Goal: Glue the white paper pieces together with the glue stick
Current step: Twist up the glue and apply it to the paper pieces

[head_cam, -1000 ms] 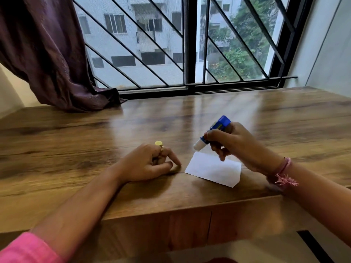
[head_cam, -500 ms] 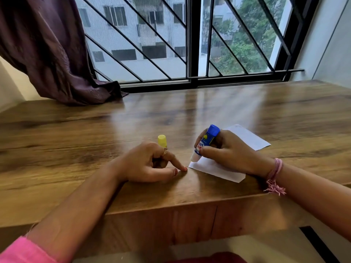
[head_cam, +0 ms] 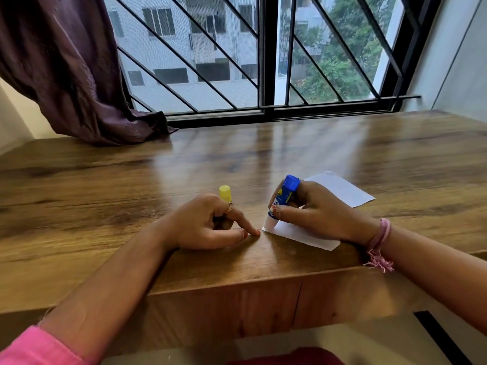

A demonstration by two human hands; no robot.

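On the glossy brown wood-grain table (head_cam: 237, 164), a little right of centre and near its front edge, the person's right hand (head_cam: 321, 212) has its fingers curled around a blue-bodied glue stick (head_cam: 283, 198) with a blue base cap, tilted so the base points toward 1 o'clock and the white tip comes down at 7 o'clock onto the near-left corner of a white rectangular paper piece (head_cam: 303, 234). That sheet lies flat on the wood, partly under the hand. A second white paper piece (head_cam: 342, 189) lies at 2 o'clock from the hand, its near part hidden behind the knuckles; whether the two sheets touch cannot be told. The left hand (head_cam: 208, 225), at 9 o'clock from the glue stick, rests on the table with most fingers curled in around a small yellow cylindrical cap (head_cam: 225, 193), which sticks up at 12 o'clock above the knuckles, while its index finger stretches out toward 3 o'clock, its tip on the wood just beside the paper's corner. A thin ring (head_cam: 230, 207) sits on one left finger and a pink thread bracelet (head_cam: 379, 241) circles the right wrist. A dark purple curtain (head_cam: 66, 69) hangs at 10 o'clock beside the barred window (head_cam: 263, 61).
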